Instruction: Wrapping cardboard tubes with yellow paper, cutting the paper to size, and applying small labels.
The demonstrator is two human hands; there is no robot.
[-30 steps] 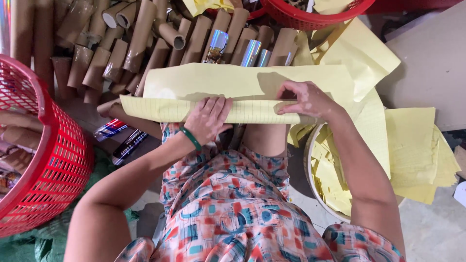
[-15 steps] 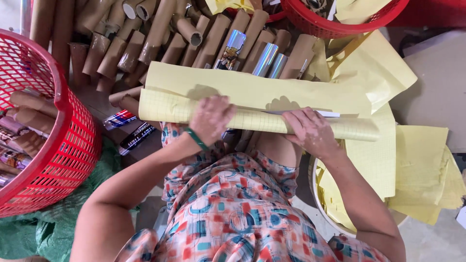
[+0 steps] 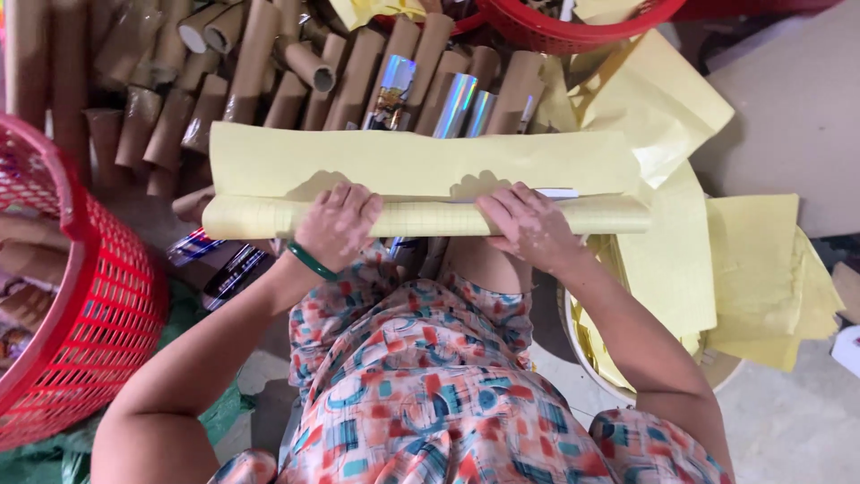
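A long yellow paper sheet [image 3: 421,161] lies across my lap, its near edge wound into a roll [image 3: 430,218] with a faint grid pattern. My left hand [image 3: 339,224], with a green bangle on the wrist, presses on the roll left of centre. My right hand [image 3: 527,224] rests on the roll right of centre, fingers spread over it. Both palms lie flat on the roll. What is inside the roll is hidden.
Many brown cardboard tubes [image 3: 260,72] and a few shiny foil-wrapped tubes [image 3: 452,103] lie beyond the sheet. A red mesh basket [image 3: 98,305] stands at left, another red basket [image 3: 573,22] at top. Loose yellow sheets [image 3: 752,278] pile up at right over a round tub.
The roll has turned under my palms and both hands have shifted along it; my right hand now sits nearer the middle. The view has tilted slightly.
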